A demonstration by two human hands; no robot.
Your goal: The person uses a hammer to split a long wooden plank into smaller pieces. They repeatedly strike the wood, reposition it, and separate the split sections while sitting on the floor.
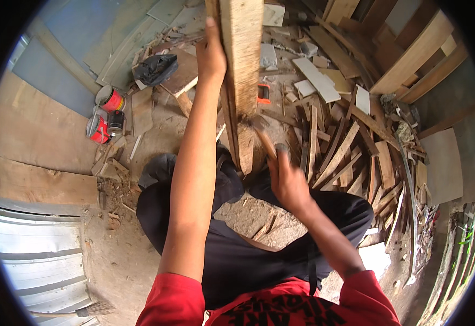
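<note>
A thick wooden beam (pixel 241 60) stands on end in front of me, between my legs, its lower end near the floor. My left hand (pixel 212 57) is closed around the beam's left side high up, thumb pointing upward and the other fingers hidden behind it. In my right hand (pixel 290 183), closed and slightly blurred, is a hammer with a wooden handle (pixel 266 142). Its dark head (pixel 246 118) overlaps the lower part of the beam; whether it touches the wood I cannot tell.
Scrap wood strips (pixel 338 149) lie heaped at the right, with boards (pixel 416 54) leaning behind. Red paint cans (pixel 97 129), a black can (pixel 116 123) and a black plastic bag (pixel 156 69) are at the left. An orange handle (pixel 263 94) shows behind the beam. A broom (pixel 93 309) lies lower left.
</note>
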